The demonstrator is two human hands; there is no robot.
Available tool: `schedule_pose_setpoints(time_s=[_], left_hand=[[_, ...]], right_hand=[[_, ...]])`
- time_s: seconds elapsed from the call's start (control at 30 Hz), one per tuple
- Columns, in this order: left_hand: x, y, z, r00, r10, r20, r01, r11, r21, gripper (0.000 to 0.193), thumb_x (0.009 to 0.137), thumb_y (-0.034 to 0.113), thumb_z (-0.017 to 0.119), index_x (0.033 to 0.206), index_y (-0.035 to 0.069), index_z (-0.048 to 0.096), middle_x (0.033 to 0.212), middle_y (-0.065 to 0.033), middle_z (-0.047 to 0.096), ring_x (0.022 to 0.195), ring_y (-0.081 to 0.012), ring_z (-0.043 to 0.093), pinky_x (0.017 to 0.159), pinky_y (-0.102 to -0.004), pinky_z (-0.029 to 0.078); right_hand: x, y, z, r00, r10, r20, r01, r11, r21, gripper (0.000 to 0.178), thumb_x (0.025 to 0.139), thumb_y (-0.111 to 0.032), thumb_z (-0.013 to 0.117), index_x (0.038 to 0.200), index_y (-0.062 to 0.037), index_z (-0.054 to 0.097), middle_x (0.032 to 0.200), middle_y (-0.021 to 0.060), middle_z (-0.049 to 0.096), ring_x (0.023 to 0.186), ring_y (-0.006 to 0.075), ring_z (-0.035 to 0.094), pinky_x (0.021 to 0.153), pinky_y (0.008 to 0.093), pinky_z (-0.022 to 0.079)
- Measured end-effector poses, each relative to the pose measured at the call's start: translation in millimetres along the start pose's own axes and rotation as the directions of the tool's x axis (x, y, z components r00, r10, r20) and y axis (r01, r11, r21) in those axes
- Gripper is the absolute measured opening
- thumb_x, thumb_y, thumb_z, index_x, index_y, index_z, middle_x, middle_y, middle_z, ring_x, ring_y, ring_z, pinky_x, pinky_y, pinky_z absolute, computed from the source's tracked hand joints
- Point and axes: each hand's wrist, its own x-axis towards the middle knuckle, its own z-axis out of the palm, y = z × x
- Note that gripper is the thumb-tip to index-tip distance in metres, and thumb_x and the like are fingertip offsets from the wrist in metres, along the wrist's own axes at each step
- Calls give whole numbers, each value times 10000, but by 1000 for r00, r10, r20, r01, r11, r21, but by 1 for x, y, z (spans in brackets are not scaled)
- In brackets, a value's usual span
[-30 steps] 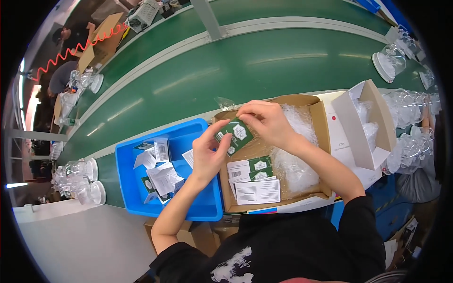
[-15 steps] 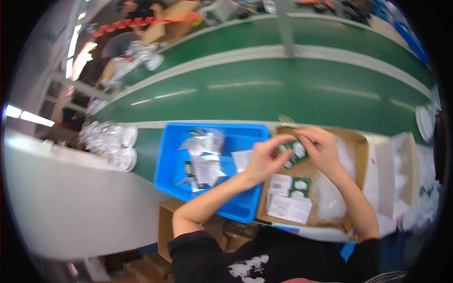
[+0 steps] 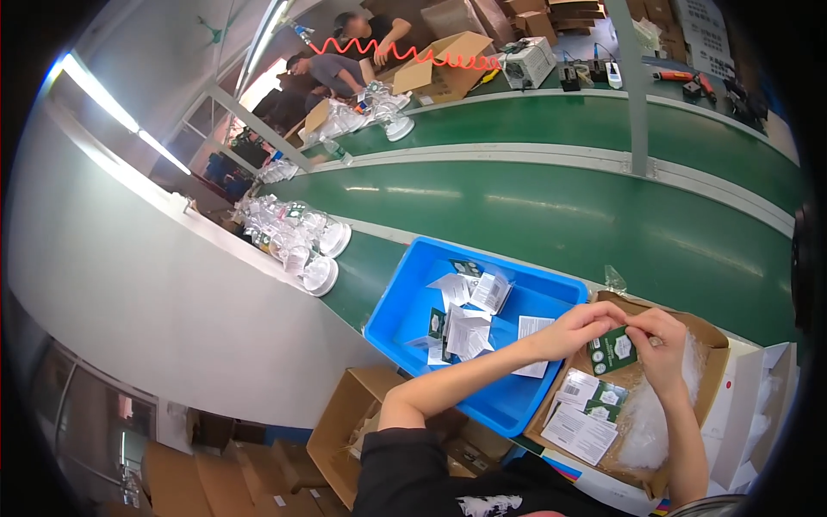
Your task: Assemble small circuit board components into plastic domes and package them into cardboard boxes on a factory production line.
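A green printed card (image 3: 613, 351) is held up over the shallow brown cardboard tray (image 3: 551, 428). My left hand (image 3: 587, 329) pinches its upper edge, fingertips close to the other hand. On the card's right side, my right hand (image 3: 662, 346) is closed with thumb and fingers. Below them in the tray lie white printed leaflets (image 3: 581, 431) and another green card (image 3: 608, 398). Clear plastic bags (image 3: 648, 422) fill the tray's right part. The blue bin (image 3: 385, 323) left of my hands holds several folded white leaflets (image 3: 469, 333) and green cards.
A green conveyor belt (image 3: 534, 215) runs behind the bin. Bagged items with white round bases (image 3: 320, 274) stand at its left. A white box (image 3: 758, 414) is at the right. Open cardboard boxes (image 3: 336, 422) sit below. Two people work beyond a red coiled hose (image 3: 405, 53).
My view has swung left and tilted, so the scene sits further right. My left hand's fingers, spread beside the card before, now close at its top edge by my right hand.
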Motion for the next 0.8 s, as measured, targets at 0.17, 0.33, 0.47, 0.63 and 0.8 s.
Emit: schedule_pose_setpoints(time_s=[0.17,0.33,0.47,0.63,0.8], left_hand=[[4,-5,-3,997,-54,56,61,989,-133,244,915,-12,494,1146,-21,574,1018,-74,671,928,-91,626,803,-227,502],[1,-1,-2,987,-158,-1,158,986,-61,227,889,-24,565,1114,-26,593,947,-60,681,842,-72,630,719,-217,515],[2,-8,3,993,-101,-60,103,994,29,169,893,-1,581,1057,-32,612,870,-42,681,755,-48,602,644,-201,497],[-3,15,10,989,-132,-65,137,987,84,73,899,20,561,940,-26,601,787,-35,660,691,-42,572,600,-201,481],[-5,9,17,995,39,-94,0,924,382,62,865,51,567,861,-6,544,643,-64,573,575,-64,510,512,-243,431]], right_hand=[[-3,-3,6,1000,-10,16,10,999,-49,146,749,45,710,888,-1,709,789,76,639,683,155,598,571,255,455],[-1,-10,9,999,-2,48,5,998,-70,143,742,33,721,876,-14,708,818,63,611,682,152,581,567,256,449],[-4,-5,9,997,-10,71,15,998,-68,144,737,29,725,873,-18,708,821,60,603,676,147,573,566,257,447],[-3,-13,8,999,-46,6,46,997,-58,159,729,39,720,875,-23,706,822,65,604,673,160,576,577,260,459],[-11,-6,7,980,-197,1,194,963,-186,172,702,30,723,861,-32,698,829,81,622,695,208,592,588,293,473]])
